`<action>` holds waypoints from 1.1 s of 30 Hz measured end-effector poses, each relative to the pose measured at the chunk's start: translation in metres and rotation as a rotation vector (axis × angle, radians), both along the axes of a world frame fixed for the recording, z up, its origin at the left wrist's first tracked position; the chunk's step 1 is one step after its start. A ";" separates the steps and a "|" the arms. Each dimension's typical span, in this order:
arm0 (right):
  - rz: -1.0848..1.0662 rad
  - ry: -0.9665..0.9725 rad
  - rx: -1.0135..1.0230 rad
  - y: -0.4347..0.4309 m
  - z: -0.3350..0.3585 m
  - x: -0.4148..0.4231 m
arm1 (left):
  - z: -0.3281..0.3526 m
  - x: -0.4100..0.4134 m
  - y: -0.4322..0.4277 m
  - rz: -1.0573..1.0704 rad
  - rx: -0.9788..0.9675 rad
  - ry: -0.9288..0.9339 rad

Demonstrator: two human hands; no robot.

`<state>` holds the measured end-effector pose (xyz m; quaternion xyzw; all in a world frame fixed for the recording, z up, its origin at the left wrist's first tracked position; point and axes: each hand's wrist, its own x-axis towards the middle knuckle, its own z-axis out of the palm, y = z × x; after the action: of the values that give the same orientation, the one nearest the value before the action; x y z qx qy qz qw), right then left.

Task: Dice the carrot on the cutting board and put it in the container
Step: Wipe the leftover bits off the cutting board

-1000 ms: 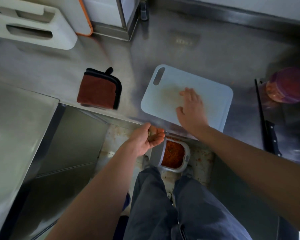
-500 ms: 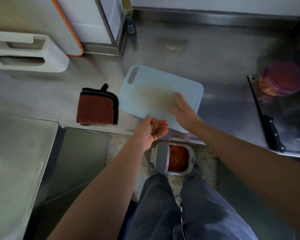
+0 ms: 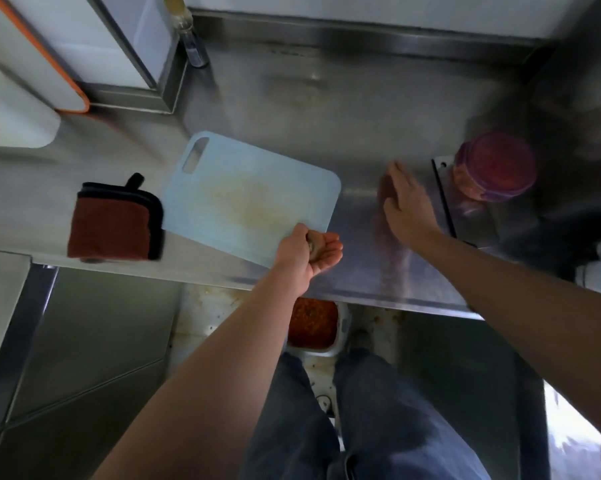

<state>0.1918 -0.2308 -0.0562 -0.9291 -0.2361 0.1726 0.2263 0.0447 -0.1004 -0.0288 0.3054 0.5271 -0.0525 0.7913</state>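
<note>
The pale blue cutting board (image 3: 223, 188) lies on the steel counter, bare except for a yellowish stain. My left hand (image 3: 309, 254) is cupped palm up at the board's near right corner, by the counter edge, with small dark scraps in its palm. To the right of the board, my right hand (image 3: 406, 206) lies flat on the counter with straight fingers. A round container (image 3: 493, 168) with a purple lid and orange carrot inside stands further right. No whole carrot is in sight.
A knife blade (image 3: 443, 188) lies just right of my right hand, beside the container. A folded brown cloth (image 3: 112, 226) sits left of the board. On the floor below the counter edge stands a bin (image 3: 313, 323) of orange scraps. A white rack (image 3: 15, 116) is at far left.
My right hand has left the board and moved right onto the bare counter. My cupped left hand has shifted right along the counter edge. The camera view has swung right.
</note>
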 end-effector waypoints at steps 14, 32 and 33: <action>0.494 -0.123 0.106 -0.050 -0.009 -0.057 | 0.006 -0.005 -0.020 -0.073 0.054 0.084; 0.285 -0.064 0.007 -0.057 -0.023 -0.086 | -0.018 -0.074 -0.057 -0.392 -0.115 0.159; 0.344 -0.066 0.031 -0.061 -0.023 -0.096 | -0.019 -0.074 -0.059 -0.370 -0.113 0.159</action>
<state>0.0961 -0.2922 -0.0795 -0.8765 -0.4015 0.1747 0.1998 -0.0291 -0.1593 -0.0481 0.3469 0.5192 -0.2501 0.7399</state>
